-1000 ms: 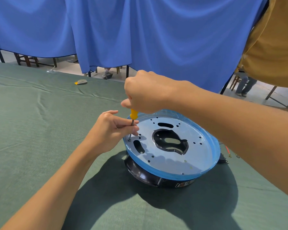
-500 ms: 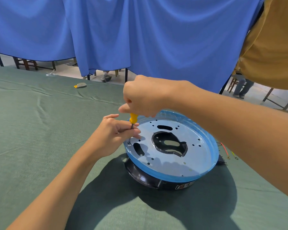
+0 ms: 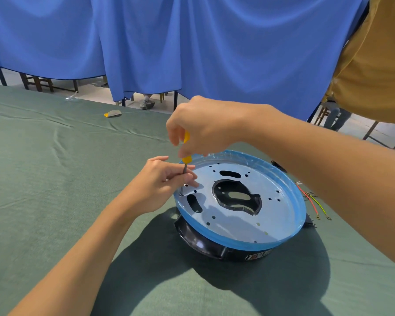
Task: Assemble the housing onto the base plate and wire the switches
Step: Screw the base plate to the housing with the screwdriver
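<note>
On a green-covered table (image 3: pixel 55 179), a blue-rimmed base plate (image 3: pixel 271 215) sits atop a black housing (image 3: pixel 198 241) right of center, as the right hand (image 3: pixel 203 126) grips a yellow-handled screwdriver (image 3: pixel 187 159) and the left hand (image 3: pixel 155 188) pinches its shaft, tip on a screw (image 3: pixel 181 194) at the plate's left edge.

Makeshift assembly workshop. A long work table (image 3: pixel 55 179) draped in green cloth fills the foreground. Blue curtains (image 3: pixel 214 53) hang behind it as a partition. Under their hem show a pale floor (image 3: pixel 96 92), wooden chairs (image 3: pixel 35 82), a dark table leg (image 3: pixel 175 100) and someone's shoe (image 3: pixel 146 103). On the table sit a round metal plate (image 3: pixel 237 222) atop a black housing (image 3: pixel 203 245), loose coloured wires (image 3: pixel 310 204) and a yellow-handled screwdriver (image 3: pixel 187 159).
</note>
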Available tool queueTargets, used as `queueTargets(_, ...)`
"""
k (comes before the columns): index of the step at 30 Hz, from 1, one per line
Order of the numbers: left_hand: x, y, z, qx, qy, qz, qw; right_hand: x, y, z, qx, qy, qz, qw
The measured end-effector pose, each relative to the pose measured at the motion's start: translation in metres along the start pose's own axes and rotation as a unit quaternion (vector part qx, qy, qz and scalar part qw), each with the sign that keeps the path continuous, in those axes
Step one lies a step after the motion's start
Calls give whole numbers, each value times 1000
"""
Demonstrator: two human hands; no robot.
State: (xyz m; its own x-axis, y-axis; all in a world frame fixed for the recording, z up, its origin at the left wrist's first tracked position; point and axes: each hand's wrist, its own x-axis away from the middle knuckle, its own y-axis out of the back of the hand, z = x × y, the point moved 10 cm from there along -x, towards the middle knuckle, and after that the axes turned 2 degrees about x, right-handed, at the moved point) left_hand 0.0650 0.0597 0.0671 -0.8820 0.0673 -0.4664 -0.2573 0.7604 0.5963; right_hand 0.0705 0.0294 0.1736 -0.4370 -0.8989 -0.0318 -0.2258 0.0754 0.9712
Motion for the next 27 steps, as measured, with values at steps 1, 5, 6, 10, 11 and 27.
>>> queueTargets(1,0,-1,0,-1,1,6,1000,1,0,1,-4,6,3,1000)
queueTargets(5,2,12,-1,-8,6,-73,997,1,1,-2,19,-19,-15,1000)
queueTargets(6,2,14,-2,-10,7,-84,996,1,1,-2,30,-26,-22,999)
queueTargets(10,0,8,-2,17,-4,-45,999,0,-2,-4,7,-19,-3,1000)
queueTargets(11,0,7,-2,18,-6,-33,999,0,-3,-2,-3,-7,7,1000)
queueTargets(27,0,1,-1,59,8,10,998,2,0,5,26,6,18,999)
